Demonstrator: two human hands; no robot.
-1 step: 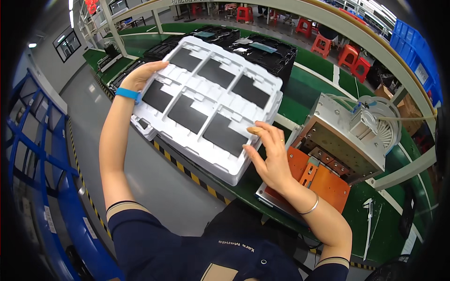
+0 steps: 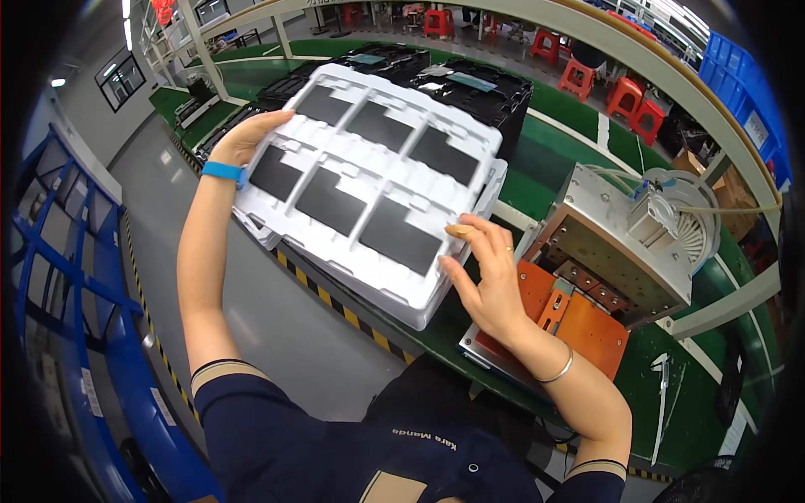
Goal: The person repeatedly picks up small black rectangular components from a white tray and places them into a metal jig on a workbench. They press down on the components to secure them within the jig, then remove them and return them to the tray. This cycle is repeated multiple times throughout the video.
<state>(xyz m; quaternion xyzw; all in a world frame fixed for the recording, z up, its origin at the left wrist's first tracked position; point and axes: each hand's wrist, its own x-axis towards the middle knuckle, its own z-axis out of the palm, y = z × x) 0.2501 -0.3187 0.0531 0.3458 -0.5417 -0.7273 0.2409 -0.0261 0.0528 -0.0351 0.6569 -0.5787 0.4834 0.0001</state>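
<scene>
White tray stack (image 2: 369, 168) runs left-right, tilted.

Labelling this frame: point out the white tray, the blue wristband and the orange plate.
white tray (image 2: 369, 180): head view, on a white rib between the dark panels.
blue wristband (image 2: 222, 171): head view, on the band's middle, at the left wrist.
orange plate (image 2: 595, 329): head view, on its flat orange face.

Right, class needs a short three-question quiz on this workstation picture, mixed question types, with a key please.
1. True or false: both hands grip the white moulded tray.
2. How many dark rectangular panels sit in the tray's top layer?
3. What is on the left wrist? A) blue band B) silver bangle C) nothing

Key:
1. True: left hand at the far-left edge, right hand at the near-right corner.
2. Six.
3. A, a blue wristband.
</scene>
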